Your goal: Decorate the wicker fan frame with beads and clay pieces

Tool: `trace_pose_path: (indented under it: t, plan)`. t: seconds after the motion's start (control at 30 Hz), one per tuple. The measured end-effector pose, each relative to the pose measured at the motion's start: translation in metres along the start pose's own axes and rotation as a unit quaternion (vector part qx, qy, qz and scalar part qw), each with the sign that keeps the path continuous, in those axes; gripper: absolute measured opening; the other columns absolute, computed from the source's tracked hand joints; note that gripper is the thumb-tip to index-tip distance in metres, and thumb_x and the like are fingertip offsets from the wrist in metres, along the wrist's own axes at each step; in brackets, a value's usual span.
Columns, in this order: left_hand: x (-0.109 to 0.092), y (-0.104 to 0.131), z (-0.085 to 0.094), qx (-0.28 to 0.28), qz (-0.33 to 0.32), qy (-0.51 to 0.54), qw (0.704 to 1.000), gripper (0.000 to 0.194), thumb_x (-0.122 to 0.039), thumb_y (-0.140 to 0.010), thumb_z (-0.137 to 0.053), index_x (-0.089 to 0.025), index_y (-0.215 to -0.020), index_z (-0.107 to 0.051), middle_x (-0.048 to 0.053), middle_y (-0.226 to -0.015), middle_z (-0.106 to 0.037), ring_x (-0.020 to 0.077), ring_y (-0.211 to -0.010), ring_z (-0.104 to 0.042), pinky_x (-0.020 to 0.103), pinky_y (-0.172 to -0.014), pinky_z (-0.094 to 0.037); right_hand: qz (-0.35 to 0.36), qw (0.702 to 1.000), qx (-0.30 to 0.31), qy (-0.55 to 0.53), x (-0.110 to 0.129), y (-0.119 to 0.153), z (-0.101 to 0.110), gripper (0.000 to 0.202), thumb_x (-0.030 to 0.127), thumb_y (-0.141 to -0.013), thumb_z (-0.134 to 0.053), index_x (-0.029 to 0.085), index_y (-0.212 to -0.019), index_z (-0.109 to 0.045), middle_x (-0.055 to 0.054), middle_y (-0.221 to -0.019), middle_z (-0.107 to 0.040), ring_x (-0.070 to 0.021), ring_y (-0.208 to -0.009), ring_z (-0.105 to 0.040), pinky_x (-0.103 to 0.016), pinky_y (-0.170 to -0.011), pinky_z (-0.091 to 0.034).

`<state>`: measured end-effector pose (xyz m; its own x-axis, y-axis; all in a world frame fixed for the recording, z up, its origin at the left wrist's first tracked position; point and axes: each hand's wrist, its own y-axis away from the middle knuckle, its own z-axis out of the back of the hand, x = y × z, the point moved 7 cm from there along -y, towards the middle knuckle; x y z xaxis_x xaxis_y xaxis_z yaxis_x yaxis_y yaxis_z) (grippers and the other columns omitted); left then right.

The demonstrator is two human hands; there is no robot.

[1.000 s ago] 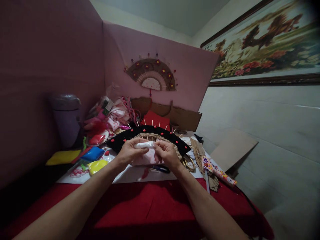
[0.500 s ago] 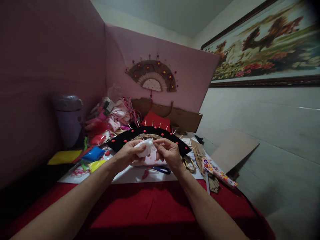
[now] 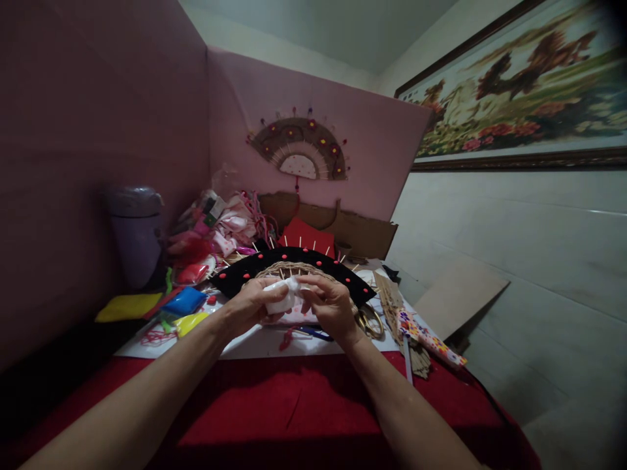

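My left hand [image 3: 252, 303] is closed round a small, soft white packet [image 3: 278, 299]. At the packet's right end, the thumb and fingers of my right hand [image 3: 330, 305] pinch its gathered, twisted-looking top. Behind and partly beneath both hands lies a black fan [image 3: 274, 259] with red dots and thin sticks poking past its upper edge. A woven tan band [image 3: 289, 267] runs along the fan's inner curve. The fan's pale base with pink spots [image 3: 300, 315] is mostly hidden by my hands.
Blue [image 3: 185, 301] and yellow [image 3: 190, 323] packets lie at the left, near a purple container [image 3: 134, 235]. Gold-handled scissors [image 3: 371, 322], corrugated cardboard [image 3: 390, 303] and a blue-handled tool [image 3: 316, 333] lie near my right hand. A finished-looking fan [image 3: 298, 147] hangs behind.
My right hand has shifted slightly left and turned, its fingers now bunching the packet's top. The packet looks more crumpled than before. The fan stays put.
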<state>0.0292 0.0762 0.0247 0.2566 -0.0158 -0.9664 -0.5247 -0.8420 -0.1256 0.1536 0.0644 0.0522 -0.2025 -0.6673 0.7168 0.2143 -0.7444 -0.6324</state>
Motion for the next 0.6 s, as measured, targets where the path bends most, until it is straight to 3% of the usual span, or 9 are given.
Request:
trace_pose_path:
  t: [0.17,0.37,0.6]
  plan:
    - [0.002,0.000,0.002,-0.008,0.002,-0.016,1.000,0.036,-0.044,-0.069,-0.069,-0.011,-0.080,-0.059,-0.002,-0.054,-0.049,0.0040,-0.041,-0.036,0.018,-0.037,-0.019,-0.021,0.999,0.023,-0.037,-0.002,0.000,-0.006,0.024,0.026,-0.078,-0.059,0.018,-0.099,-0.067,0.005,-0.046,-0.055,-0.0090,-0.040,-0.046,-0.023,-0.046,-0.040]
    - [0.004,-0.002,0.010,-0.063,-0.009,-0.012,0.998,0.038,-0.044,-0.067,-0.070,-0.012,-0.085,-0.059,-0.001,-0.058,-0.052,0.0045,-0.041,-0.038,0.017,-0.037,-0.022,-0.047,0.997,0.038,-0.048,-0.012,0.001,-0.011,0.017,0.028,-0.075,-0.062,0.018,-0.089,-0.067,0.005,-0.045,-0.052,-0.0086,-0.038,-0.043,-0.021,-0.042,-0.036]
    - [-0.007,-0.001,0.010,-0.067,-0.053,0.000,0.996,0.036,-0.045,-0.066,-0.070,-0.012,-0.073,-0.058,-0.002,-0.053,-0.050,0.0045,-0.041,-0.039,0.016,-0.036,-0.021,-0.008,1.000,-0.009,0.025,-0.003,0.003,-0.005,0.030,0.024,-0.079,-0.058,0.019,-0.107,-0.067,0.002,-0.051,-0.059,-0.0113,-0.045,-0.053,-0.024,-0.051,-0.045]
